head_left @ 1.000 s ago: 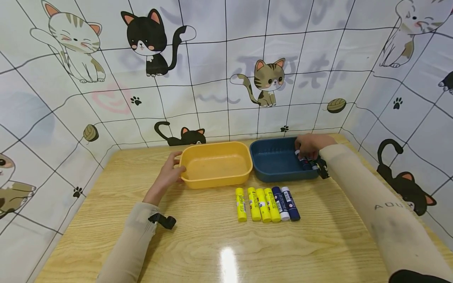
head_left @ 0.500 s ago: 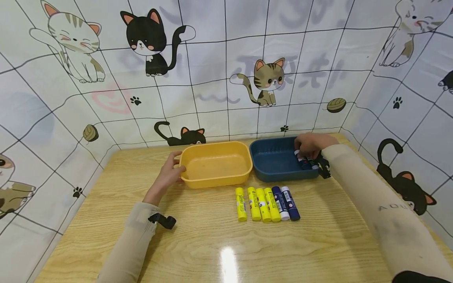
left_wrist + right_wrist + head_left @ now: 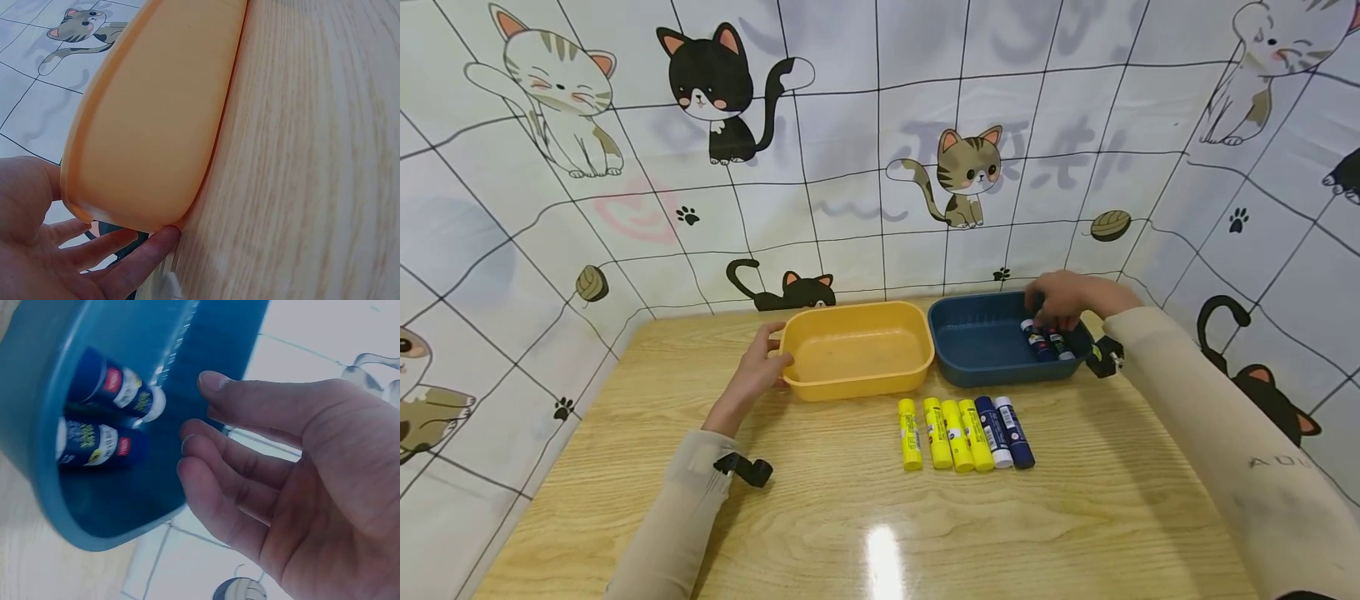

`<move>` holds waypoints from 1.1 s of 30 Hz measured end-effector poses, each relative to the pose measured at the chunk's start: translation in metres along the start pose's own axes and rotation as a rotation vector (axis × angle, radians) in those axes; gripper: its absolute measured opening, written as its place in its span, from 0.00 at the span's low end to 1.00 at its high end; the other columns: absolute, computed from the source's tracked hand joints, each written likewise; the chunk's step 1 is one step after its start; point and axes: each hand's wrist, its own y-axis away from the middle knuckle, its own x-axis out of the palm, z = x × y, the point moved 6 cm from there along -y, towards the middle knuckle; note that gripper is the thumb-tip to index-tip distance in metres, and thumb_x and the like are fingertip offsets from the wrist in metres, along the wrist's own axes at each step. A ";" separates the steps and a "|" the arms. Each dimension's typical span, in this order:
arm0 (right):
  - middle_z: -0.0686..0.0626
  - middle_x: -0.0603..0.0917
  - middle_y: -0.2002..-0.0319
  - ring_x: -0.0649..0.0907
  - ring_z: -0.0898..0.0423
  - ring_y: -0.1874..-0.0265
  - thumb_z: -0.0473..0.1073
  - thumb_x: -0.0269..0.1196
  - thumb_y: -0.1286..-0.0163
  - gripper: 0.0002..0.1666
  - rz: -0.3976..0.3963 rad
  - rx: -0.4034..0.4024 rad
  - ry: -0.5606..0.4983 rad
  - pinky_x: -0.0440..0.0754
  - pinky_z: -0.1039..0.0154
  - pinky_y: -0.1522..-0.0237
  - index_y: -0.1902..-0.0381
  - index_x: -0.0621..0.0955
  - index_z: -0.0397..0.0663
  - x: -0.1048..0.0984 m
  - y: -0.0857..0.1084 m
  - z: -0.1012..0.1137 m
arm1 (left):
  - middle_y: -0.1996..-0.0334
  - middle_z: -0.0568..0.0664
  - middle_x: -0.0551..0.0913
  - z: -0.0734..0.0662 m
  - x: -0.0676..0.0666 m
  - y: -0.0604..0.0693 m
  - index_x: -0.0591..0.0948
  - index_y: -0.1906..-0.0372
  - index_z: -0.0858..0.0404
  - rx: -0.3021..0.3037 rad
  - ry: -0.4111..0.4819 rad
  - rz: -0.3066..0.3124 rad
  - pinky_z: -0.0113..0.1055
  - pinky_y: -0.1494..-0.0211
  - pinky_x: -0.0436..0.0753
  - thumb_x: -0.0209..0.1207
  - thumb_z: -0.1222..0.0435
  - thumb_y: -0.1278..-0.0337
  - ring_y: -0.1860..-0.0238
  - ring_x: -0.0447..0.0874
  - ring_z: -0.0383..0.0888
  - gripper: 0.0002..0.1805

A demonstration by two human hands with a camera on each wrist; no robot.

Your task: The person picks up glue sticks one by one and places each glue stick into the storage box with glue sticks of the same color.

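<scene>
At the left end of a yellow plastic basket (image 3: 857, 387), my left hand (image 3: 754, 367) holds the rim, its thumb over the edge and its fingers against the outer wall. My right hand (image 3: 1067, 298) hovers over the right end of a dark blue basket (image 3: 1000, 377). Its fingers are loosely bent with nothing between them, as the right wrist view shows. Just beside those fingertips, two dark blue glue sticks, one nearer the middle (image 3: 119, 387) and one nearer the end wall (image 3: 100, 442), lie side by side in the blue basket.
In front of the baskets a row of glue sticks lies on the wooden table (image 3: 820, 500): several yellow ones (image 3: 955, 435) and two dark blue ones (image 3: 1004, 433). Behind and at both sides hangs a white cat-print sheet (image 3: 850, 192). The baskets stand side by side.
My right hand has risen a little and shifted right, away from the glue sticks in the blue basket, showing more of them. My left hand and the yellow basket have stayed put.
</scene>
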 end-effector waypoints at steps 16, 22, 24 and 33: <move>0.48 0.86 0.68 0.85 0.52 0.73 0.43 0.64 0.25 0.26 -0.167 -0.159 -0.062 0.86 0.59 0.68 0.34 0.75 0.39 0.002 0.051 0.040 | 0.28 0.70 0.68 0.002 -0.001 -0.002 0.55 0.18 0.56 0.006 -0.004 0.000 0.38 0.62 0.89 0.52 0.68 0.30 0.49 0.85 0.59 0.38; 0.50 0.86 0.69 0.83 0.53 0.76 0.43 0.66 0.27 0.24 -0.193 -0.205 -0.065 0.84 0.59 0.70 0.36 0.77 0.42 0.019 0.070 0.058 | 0.28 0.69 0.68 0.001 0.000 -0.001 0.55 0.19 0.56 0.002 -0.005 0.001 0.38 0.62 0.89 0.52 0.68 0.30 0.49 0.85 0.58 0.38; 0.48 0.86 0.68 0.83 0.53 0.75 0.43 0.66 0.27 0.24 -0.188 -0.221 -0.066 0.84 0.60 0.70 0.37 0.77 0.42 0.026 0.075 0.064 | 0.28 0.69 0.68 0.001 0.000 -0.001 0.55 0.19 0.56 0.001 -0.006 0.002 0.39 0.62 0.90 0.52 0.68 0.30 0.49 0.85 0.59 0.38; 0.50 0.86 0.66 0.82 0.59 0.76 0.44 0.67 0.28 0.24 -0.161 -0.281 -0.082 0.82 0.64 0.69 0.38 0.79 0.43 0.057 0.086 0.076 | 0.27 0.69 0.67 0.000 0.000 -0.001 0.55 0.19 0.55 -0.009 -0.010 -0.001 0.38 0.60 0.90 0.52 0.68 0.30 0.45 0.84 0.61 0.38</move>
